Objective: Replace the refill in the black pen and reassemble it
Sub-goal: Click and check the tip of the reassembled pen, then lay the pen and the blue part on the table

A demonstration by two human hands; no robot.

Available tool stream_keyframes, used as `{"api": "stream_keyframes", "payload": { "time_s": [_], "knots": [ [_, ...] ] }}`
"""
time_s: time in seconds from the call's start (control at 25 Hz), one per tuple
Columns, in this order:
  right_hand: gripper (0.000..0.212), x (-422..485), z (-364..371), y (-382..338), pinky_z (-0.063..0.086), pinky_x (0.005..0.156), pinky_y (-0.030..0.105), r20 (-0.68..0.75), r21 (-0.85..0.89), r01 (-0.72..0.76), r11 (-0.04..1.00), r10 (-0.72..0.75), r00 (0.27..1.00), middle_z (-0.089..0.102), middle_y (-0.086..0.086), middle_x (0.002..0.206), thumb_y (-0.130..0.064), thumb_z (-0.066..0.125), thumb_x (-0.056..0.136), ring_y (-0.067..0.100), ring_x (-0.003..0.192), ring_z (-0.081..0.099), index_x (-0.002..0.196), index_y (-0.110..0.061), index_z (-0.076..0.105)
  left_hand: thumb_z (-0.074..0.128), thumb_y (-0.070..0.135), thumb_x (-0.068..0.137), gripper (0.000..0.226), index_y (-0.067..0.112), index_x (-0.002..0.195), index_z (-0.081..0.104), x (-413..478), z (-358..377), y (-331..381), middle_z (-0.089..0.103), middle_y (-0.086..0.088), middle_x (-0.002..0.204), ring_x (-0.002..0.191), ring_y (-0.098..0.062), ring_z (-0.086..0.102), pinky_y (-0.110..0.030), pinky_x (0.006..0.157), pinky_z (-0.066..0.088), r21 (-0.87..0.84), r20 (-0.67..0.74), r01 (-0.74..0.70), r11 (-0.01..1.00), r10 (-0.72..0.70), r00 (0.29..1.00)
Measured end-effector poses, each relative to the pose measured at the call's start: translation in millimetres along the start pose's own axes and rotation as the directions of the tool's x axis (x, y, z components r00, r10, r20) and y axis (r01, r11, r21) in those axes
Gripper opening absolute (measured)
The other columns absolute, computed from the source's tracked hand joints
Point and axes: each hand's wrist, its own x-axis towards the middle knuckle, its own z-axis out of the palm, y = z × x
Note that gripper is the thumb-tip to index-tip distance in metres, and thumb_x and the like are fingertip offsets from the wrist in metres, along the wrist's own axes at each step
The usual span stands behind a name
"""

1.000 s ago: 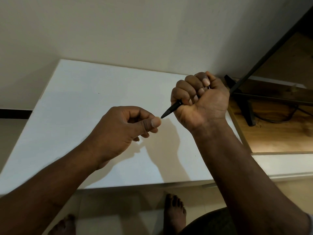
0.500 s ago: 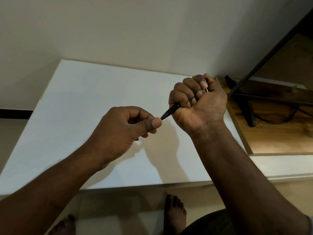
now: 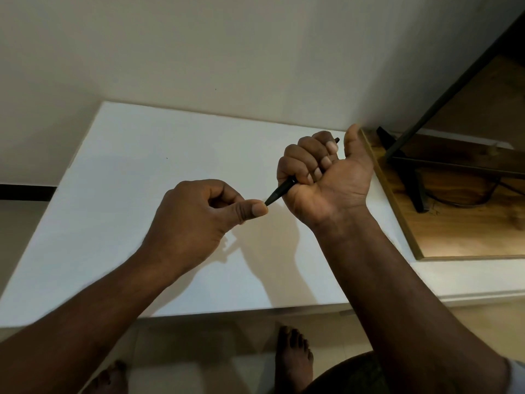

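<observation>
Over the flat white worktop (image 3: 147, 172), the left hand (image 3: 204, 220) is curled, thumb against forefinger at the point of the slim black pen (image 3: 279, 191); whether it pinches anything I cannot tell. Farther right, the right hand (image 3: 326, 180) grips the barrel in its fist, thumb raised.

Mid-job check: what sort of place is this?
Probably a room in a home: a plain white table against a bare wall, a wooden surface with a black stand and cable, and bare feet on a tiled floor.
</observation>
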Motion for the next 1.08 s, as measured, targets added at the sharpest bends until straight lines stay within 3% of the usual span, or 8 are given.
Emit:
{"api": "stream_keyframes", "payload": {
  "time_s": [0.28,0.4,0.52,0.68,0.8,0.88,0.96,1.08],
  "knots": [
    [0.027,10,2,2,0.038,0.062,0.025,-0.123,-0.140,0.019,0.990,-0.036,0.992,0.047,0.003,0.073,-0.021,0.042,0.110,0.013,0.059,0.044,0.089,-0.008,0.053,0.071,0.078,0.059,0.051,0.032,0.079,0.079,4,-5,-4,0.078,0.017,0.076,0.070,-0.003,0.070,-0.028,0.066,0.051,0.017,0.131,0.013,1.000,-0.015,0.991],
    [0.028,14,0,1,0.040,0.064,0.026,-0.168,-0.166,0.043,0.985,-0.072,0.983,0.048,0.004,0.073,-0.019,0.040,0.112,0.013,0.060,0.046,0.091,-0.008,0.054,0.076,0.070,0.057,0.044,0.038,0.087,0.080,6,-8,-7,0.080,0.017,0.082,0.076,-0.001,0.072,-0.028,0.070,0.052,-0.068,0.128,0.016,0.998,-0.007,0.992],
    [0.027,15,-3,2,0.043,0.063,0.027,-0.202,-0.189,0.053,0.980,-0.092,0.975,0.050,0.005,0.073,-0.019,0.043,0.112,0.014,0.062,0.048,0.091,-0.007,0.055,0.080,0.057,0.068,0.026,0.042,0.090,0.080,6,-5,-7,0.080,0.015,0.081,0.076,-0.003,0.074,-0.027,0.069,0.053,-0.140,0.091,0.011,0.990,0.002,0.996],
    [0.025,16,-3,6,0.046,0.063,0.028,-0.210,-0.199,0.048,0.979,-0.091,0.973,0.052,0.005,0.074,-0.019,0.045,0.112,0.015,0.062,0.050,0.093,-0.006,0.056,0.082,0.039,0.083,0.001,0.038,0.084,0.082,8,-3,-10,0.081,0.015,0.080,0.074,-0.004,0.075,-0.026,0.068,0.051,-0.095,0.046,0.006,0.995,-0.002,0.999],
    [0.024,16,-4,8,0.053,0.068,0.032,-0.207,-0.247,0.033,0.968,-0.086,0.975,0.059,0.008,0.077,-0.021,0.053,0.110,0.019,0.067,0.061,0.094,-0.004,0.059,0.079,0.039,0.087,0.009,0.034,0.080,0.082,8,-4,-13,0.080,0.019,0.077,0.073,-0.001,0.074,-0.027,0.069,0.053,-0.041,0.008,0.005,0.999,-0.004,1.000],
    [0.022,15,-5,4,0.058,0.077,0.034,-0.212,-0.420,0.013,0.908,-0.112,0.971,0.067,0.008,0.086,-0.025,0.061,0.107,0.023,0.081,0.072,0.096,-0.006,0.066,0.077,0.039,0.088,0.011,0.033,0.080,0.081,10,-5,-15,0.079,0.020,0.075,0.073,0.000,0.073,-0.026,0.070,0.053,0.004,-0.032,-0.003,1.000,0.003,0.999],
    [0.019,16,-6,0,0.056,0.080,0.032,-0.209,-0.656,-0.008,0.755,-0.171,0.963,0.071,0.003,0.093,-0.030,0.069,0.102,0.020,0.092,0.071,0.097,-0.011,0.073,0.076,0.038,0.089,0.013,0.032,0.078,0.081,14,-8,-19,0.079,0.018,0.075,0.072,-0.001,0.073,-0.027,0.070,0.054,0.004,-0.065,0.019,1.000,-0.019,0.998],
    [0.016,18,-10,-3,0.050,0.067,0.027,-0.179,-0.866,-0.040,0.498,-0.235,0.955,0.067,-0.004,0.087,-0.029,0.079,0.094,0.014,0.081,0.061,0.096,-0.014,0.073,0.076,0.035,0.091,0.015,0.031,0.077,0.079,21,-16,-24,0.078,0.019,0.074,0.069,0.003,0.069,-0.025,0.065,0.048,0.041,-0.116,0.045,0.998,-0.040,0.992]
  ]
}}
